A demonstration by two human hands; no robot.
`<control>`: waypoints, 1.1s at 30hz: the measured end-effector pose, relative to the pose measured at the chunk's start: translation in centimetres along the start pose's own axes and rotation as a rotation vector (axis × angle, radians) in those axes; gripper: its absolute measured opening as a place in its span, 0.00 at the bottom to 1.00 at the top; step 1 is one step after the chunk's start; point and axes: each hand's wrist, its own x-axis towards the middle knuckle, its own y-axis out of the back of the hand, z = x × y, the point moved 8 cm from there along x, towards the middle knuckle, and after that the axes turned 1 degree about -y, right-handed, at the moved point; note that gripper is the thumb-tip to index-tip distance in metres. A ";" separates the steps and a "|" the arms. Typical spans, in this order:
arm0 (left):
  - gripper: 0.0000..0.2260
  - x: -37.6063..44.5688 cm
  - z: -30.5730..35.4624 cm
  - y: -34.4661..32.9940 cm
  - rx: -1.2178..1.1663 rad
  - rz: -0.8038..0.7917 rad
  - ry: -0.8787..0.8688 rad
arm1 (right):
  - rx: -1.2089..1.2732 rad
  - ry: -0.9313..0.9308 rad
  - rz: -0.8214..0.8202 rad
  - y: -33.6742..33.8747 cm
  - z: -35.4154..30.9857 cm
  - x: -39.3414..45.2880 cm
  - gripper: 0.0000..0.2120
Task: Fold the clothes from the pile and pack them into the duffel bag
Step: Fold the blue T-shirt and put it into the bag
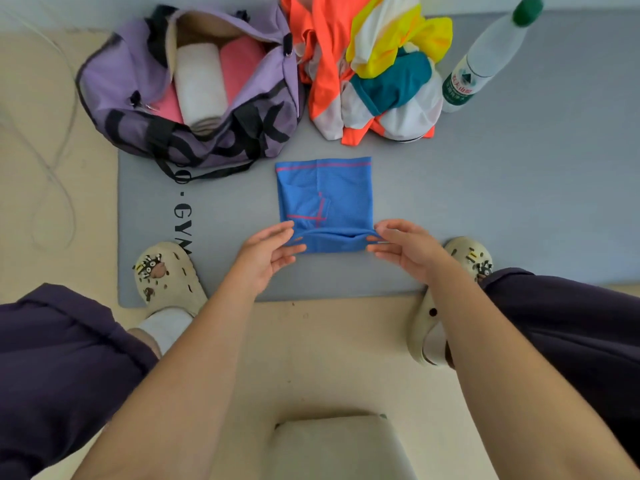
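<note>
On the floor, a grey mat bears, at its far edge, an open purple bag holding white and pink rolls, with the clothes pile just right of it and a bottle beyond. Mid-mat lies a folded blue garment. Left hand and right hand each pinch one near corner of it.

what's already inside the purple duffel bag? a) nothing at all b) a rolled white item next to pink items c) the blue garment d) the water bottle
B: the open duffel bag holds a white roll lying between pink folded pieces, while the blue garment lies on the mat, pinched by the left hand and right hand.
</note>
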 end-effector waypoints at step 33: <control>0.23 10.9 7.1 -0.3 0.820 0.498 -0.284 | -0.680 0.209 0.653 -0.3 -4.8 9.7 0.19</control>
